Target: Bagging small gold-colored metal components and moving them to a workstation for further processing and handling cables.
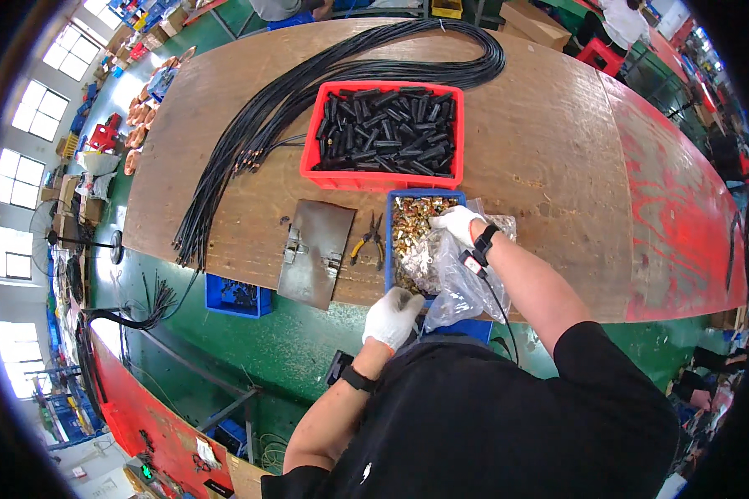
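My right hand [456,223], in a white glove, is over the blue bin [389,249] of small brass-coloured metal fittings [416,214]. Its fingers are closed on a clear plastic bag [462,287], which drapes over the bin and down past the table edge. The bag partly covers the fittings. My left hand [395,318], gloved with darkened fingertips, is curled at the bin's near end; whatever it holds is hidden. Left of the bin lie pliers [368,241] with yellow-and-black handles and a dark metal plate [314,254] with clips on it.
Behind the blue bin stands a red bin [374,180] full of black tubular parts [387,129]. A long bundle of black cables [250,125] curves across the table [549,158]. Below the table's front edge, a small blue bin [240,309] holds dark parts. Other people sit beyond the table.
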